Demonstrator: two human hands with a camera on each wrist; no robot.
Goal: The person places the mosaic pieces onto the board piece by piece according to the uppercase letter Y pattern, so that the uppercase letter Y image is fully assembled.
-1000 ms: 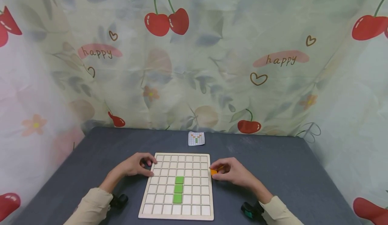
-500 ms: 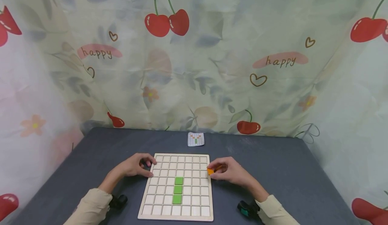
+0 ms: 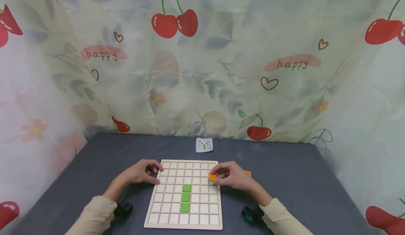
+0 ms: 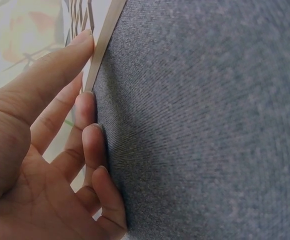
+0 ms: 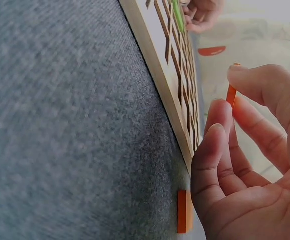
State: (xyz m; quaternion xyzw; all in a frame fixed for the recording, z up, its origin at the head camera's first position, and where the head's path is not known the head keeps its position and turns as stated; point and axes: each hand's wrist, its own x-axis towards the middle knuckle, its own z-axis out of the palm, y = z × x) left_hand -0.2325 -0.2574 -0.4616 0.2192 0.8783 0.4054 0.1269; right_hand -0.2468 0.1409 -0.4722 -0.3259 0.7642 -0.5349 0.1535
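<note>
Though partly hidden, pinched orange tile [image 3: 212, 177].

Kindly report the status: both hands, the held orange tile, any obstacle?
Left hand touching left edge of grid board. Right hand pinching orange tile over board's right side. No obstacle visible around tile.

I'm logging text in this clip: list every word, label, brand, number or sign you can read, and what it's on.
"happy": pink patch, left on the backdrop cloth.
"happy": second pink patch, right on the same cloth.
Small card: coloured grid pattern; any lettering is too small to read.
Gridded board, green tiles: no text visible.
</note>
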